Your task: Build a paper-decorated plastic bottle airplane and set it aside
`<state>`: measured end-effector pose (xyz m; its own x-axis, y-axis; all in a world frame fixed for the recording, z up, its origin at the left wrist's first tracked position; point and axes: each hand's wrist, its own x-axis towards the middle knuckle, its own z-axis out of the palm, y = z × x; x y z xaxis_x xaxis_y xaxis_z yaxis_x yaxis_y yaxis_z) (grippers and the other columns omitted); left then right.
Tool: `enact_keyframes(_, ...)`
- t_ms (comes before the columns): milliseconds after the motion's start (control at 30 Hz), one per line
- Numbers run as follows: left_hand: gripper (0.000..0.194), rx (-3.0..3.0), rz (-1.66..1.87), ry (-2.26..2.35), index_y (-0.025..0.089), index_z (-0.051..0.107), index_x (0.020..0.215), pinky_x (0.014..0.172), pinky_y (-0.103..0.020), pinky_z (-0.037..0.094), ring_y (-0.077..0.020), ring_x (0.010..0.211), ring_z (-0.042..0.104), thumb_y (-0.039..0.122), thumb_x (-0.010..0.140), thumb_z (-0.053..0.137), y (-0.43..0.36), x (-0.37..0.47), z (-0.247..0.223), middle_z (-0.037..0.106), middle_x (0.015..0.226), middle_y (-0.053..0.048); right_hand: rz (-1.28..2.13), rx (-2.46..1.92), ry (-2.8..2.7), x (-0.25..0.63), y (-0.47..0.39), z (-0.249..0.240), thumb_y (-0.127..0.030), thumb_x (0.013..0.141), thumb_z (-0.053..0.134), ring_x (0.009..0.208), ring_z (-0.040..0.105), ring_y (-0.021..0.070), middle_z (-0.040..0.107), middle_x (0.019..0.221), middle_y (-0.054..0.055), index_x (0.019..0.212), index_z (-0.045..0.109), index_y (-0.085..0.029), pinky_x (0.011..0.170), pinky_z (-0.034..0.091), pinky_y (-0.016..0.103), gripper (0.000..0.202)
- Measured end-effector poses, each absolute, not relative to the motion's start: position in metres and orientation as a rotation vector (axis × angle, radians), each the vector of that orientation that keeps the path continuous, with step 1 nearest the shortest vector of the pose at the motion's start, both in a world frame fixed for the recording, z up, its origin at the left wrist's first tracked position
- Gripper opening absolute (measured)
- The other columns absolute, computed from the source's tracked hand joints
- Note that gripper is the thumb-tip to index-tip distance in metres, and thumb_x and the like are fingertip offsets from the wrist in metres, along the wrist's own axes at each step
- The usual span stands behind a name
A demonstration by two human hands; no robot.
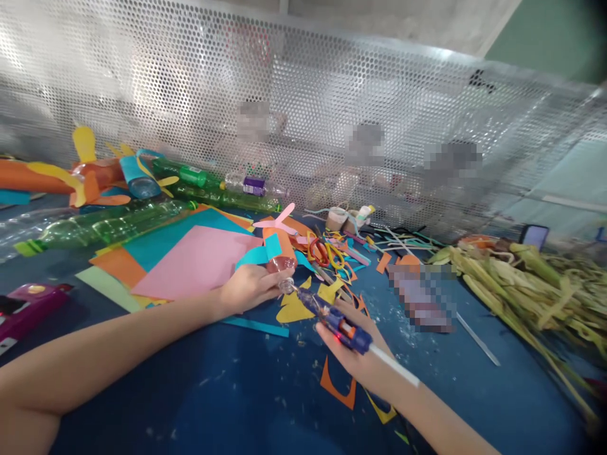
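Observation:
My left hand is closed around a small plastic bottle wrapped in orange paper, with blue paper wings and a pink paper propeller at its far end. In my right hand is a purple hot glue gun, a red light glowing on its side and a white glue stick poking out of its back. The gun's nozzle points at the bottle's near, clear end; whether it touches cannot be made out. Yellow paper scraps lie beneath the nozzle.
Stacked coloured paper lies left, with green plastic bottles and paper-winged bottle models behind. A magenta tape dispenser-like object sits far left. Corn husks cover the right. A perforated metal screen closes off the back; people are behind it.

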<state>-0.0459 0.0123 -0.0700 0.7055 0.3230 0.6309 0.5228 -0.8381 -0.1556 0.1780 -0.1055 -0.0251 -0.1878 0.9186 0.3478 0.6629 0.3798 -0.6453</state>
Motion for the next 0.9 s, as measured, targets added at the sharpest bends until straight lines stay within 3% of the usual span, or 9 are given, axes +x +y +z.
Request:
enact_keyframes(367,0.035,-2.576,-1.006,-0.571,0.015,0.048,0.123,0.052,-0.027,0.047,-0.0147,0.057,0.058,0.033,0.094,0.039,0.016,-0.046,-0.076,0.064,0.070,-0.002,0.178,-1.037,-2.328,0.184,-0.099,-0.043,-0.021,0.079,0.051,0.059,0.054,0.0151,0.050,0.071,0.004,0.076,0.050,-0.021,0.059,0.050,0.027,0.003)
enact_keyframes(567,0.036,-2.578,-0.930,-0.608,0.017,0.045,0.125,0.054,-0.027,0.047,-0.0143,0.058,0.058,0.033,0.094,0.039,0.016,-0.047,-0.076,0.063,0.071,-0.001,0.167,-1.148,-2.345,0.183,-0.101,-0.044,-0.014,0.078,0.048,0.061,0.055,0.0164,0.051,0.073,0.005,0.080,0.052,-0.020,0.063,0.050,0.028,0.008)
enact_keyframes(900,0.035,-2.541,-0.962,-0.568,0.016,0.046,0.123,0.052,-0.027,0.045,-0.0144,0.055,0.056,0.033,0.095,0.036,0.016,-0.047,-0.076,0.061,0.067,-0.001,0.126,-1.177,-2.353,0.181,-0.100,-0.043,-0.015,0.079,0.047,0.059,0.053,0.0155,0.050,0.073,0.004,0.077,0.050,-0.021,0.062,0.050,0.027,0.006)
